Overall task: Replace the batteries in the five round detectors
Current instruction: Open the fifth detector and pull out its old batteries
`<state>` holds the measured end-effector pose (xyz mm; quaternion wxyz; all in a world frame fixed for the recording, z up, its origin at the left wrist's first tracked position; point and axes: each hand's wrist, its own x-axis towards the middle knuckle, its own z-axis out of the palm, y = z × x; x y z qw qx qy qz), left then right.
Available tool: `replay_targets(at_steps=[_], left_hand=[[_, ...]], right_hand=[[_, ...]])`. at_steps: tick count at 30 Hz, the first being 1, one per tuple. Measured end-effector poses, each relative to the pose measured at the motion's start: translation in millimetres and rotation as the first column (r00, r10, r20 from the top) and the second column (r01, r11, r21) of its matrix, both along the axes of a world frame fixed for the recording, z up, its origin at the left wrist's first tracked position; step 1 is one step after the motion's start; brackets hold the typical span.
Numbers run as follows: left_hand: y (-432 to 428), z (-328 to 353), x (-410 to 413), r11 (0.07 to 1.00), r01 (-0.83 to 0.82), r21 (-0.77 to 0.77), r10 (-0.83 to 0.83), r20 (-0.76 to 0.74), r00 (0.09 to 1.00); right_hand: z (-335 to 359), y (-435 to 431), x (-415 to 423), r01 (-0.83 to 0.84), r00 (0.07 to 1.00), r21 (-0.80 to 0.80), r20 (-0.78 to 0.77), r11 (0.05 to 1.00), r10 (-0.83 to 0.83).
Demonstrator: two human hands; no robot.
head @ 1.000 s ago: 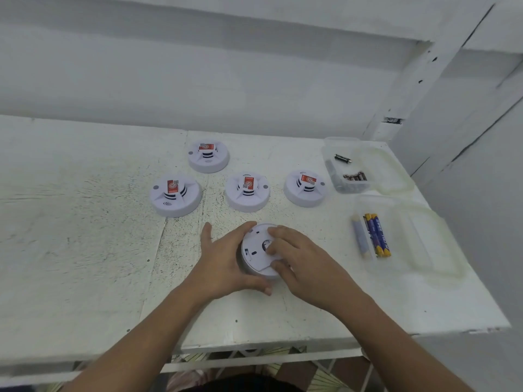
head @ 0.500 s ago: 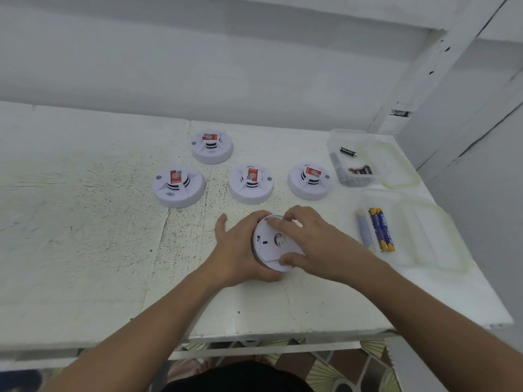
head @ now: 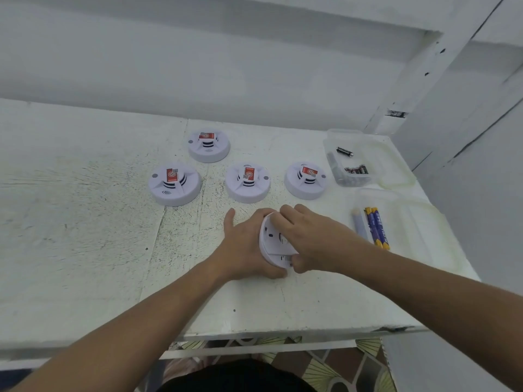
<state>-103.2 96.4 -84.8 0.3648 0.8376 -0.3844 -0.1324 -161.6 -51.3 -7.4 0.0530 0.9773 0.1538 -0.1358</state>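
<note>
White table [head: 85,250]. Left hand [head: 243,250] wraps tipped detector [head: 272,239] by rim; right hand [head: 311,241] curls over its back. Looks light, hard, slippery; best held by rim.

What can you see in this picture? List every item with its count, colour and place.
table: one, white and scuffed, under everything.
standing detectors: four, white with red labels, mid-table.
held detector: one, white, tilted, between both hands.
clear containers: two, transparent, table's right side.
dark batteries: number unclear, black, in the far container.
blue batteries: two, blue and yellow, in the near container.
pale cylinder: one, grey, beside the blue batteries.
left hand: one, grips the held detector's left edge.
right hand: one, grips its right side.
</note>
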Motion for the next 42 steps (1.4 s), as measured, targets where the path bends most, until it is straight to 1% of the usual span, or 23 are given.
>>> replay_targets(at_steps=[7,15,19,23,25,28,32,34,37,39,40,42], left_hand=[[-2,2,0,1.0,-0.011,0.014,0.01,0.065,0.998],[-1,3,2,0.996,-0.001,0.087,-0.007,0.084,0.996],[-1,4,3,0.992,0.001,0.13,-0.012,0.085,0.996],[-2,4,4,0.985,0.008,0.174,-0.025,0.093,0.995],[-1,4,6,0.982,0.019,0.186,-0.037,0.094,0.995],[-2,9,8,0.979,0.042,0.198,-0.054,0.054,0.997],[-2,15,6,0.982,0.041,0.182,-0.048,0.035,0.998],[-1,14,6,0.982,0.039,0.187,-0.047,0.039,0.998],[0,13,6,0.98,0.037,0.197,-0.04,0.008,0.999],[0,14,6,0.979,0.036,0.2,-0.035,-0.01,0.999],[0,15,6,0.978,0.037,0.205,-0.036,-0.01,0.999],[0,16,6,0.974,0.041,0.222,-0.041,-0.006,0.999]], right_hand=[[2,0,12,-0.081,0.996,-0.038,-0.037,0.996,0.079],[2,-2,16,-0.066,0.995,0.036,-0.076,0.997,0.069],[0,-3,16,-0.06,0.996,0.058,-0.068,0.997,0.064],[0,-3,15,-0.064,0.996,0.045,-0.066,0.997,0.066],[-1,-3,15,-0.098,0.993,0.03,-0.067,0.995,0.099],[-2,-2,15,-0.136,0.989,-0.007,-0.064,0.991,0.135],[-2,-4,15,-0.168,0.985,-0.043,-0.04,0.985,0.167],[-2,-5,16,-0.172,0.984,-0.034,-0.041,0.984,0.171],[-1,-8,16,-0.111,0.992,0.058,-0.06,0.992,0.114],[0,-15,14,-0.023,0.995,0.173,-0.087,0.985,0.039],[0,-19,14,0.031,0.995,0.255,-0.102,0.967,-0.005],[-2,-26,12,0.147,0.985,0.42,-0.142,0.895,-0.095]])
